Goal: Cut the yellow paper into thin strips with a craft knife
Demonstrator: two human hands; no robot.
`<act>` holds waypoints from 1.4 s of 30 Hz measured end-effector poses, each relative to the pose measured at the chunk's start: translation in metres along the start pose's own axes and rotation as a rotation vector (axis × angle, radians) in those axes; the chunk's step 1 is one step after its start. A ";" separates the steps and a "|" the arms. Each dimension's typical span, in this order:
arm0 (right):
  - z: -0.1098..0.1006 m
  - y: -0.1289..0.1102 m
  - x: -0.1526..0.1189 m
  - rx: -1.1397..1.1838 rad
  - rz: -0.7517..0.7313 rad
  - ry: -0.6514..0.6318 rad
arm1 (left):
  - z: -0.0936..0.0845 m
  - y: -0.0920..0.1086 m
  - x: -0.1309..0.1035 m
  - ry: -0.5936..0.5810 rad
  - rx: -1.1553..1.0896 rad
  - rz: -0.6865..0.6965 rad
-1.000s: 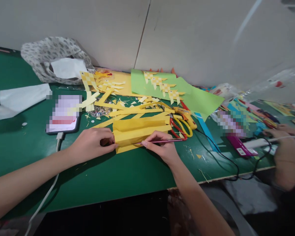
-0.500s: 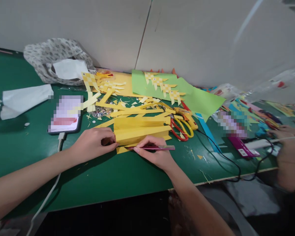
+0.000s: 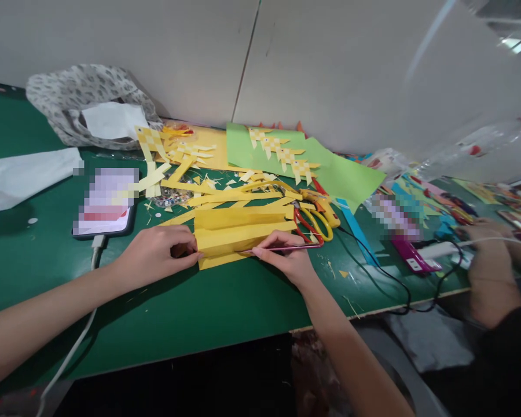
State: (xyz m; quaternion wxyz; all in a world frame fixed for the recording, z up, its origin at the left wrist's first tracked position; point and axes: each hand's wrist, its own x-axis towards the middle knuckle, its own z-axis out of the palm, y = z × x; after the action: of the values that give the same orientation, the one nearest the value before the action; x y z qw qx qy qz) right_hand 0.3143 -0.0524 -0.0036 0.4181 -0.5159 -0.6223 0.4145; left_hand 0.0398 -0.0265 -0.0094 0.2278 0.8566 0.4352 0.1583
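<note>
A creased yellow sheet of paper [image 3: 230, 237] lies on the green table, its folds running left to right. My left hand [image 3: 160, 249] pinches the sheet's lower left edge between thumb and fingers. In my right hand [image 3: 282, 255] is a thin dark pink pen [image 3: 304, 247], held almost level, its tip on the lower part of the sheet. Just beyond the sheet are loose yellow strips [image 3: 238, 197]. Red-handled and yellow-handled scissors [image 3: 320, 225] lie at its right, beside a yellow glue gun [image 3: 327, 209].
A phone [image 3: 106, 202] with a white cable lies left. Behind are a patterned cloth bag [image 3: 52, 98], green paper [image 3: 342, 174] and woven yellow paper fish [image 3: 286, 155]. At the right are a magenta box [image 3: 410, 255], black cable and another person's hand [image 3: 481, 231].
My right hand and the pen have moved right along the lower part of the sheet. My left hand keeps its hold at the left edge. The whole view has shifted slightly.
</note>
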 end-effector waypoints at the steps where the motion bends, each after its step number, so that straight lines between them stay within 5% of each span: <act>1: -0.003 0.002 0.000 -0.004 -0.002 0.006 | 0.000 0.000 0.000 0.001 -0.001 -0.001; 14: -0.029 0.015 0.000 0.024 -0.010 0.069 | -0.001 0.001 0.000 0.005 0.006 -0.003; 27: 0.010 -0.009 0.005 -0.012 -0.010 -0.073 | 0.001 -0.001 0.001 0.006 -0.006 0.016; 42: -0.025 0.005 0.010 0.055 0.086 -0.021 | 0.000 -0.001 0.001 0.013 -0.011 0.016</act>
State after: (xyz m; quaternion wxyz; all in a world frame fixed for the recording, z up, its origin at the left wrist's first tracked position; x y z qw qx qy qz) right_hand 0.3386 -0.0400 -0.0001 0.4072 -0.5260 -0.5924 0.4544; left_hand 0.0397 -0.0256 -0.0099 0.2282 0.8579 0.4287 0.1678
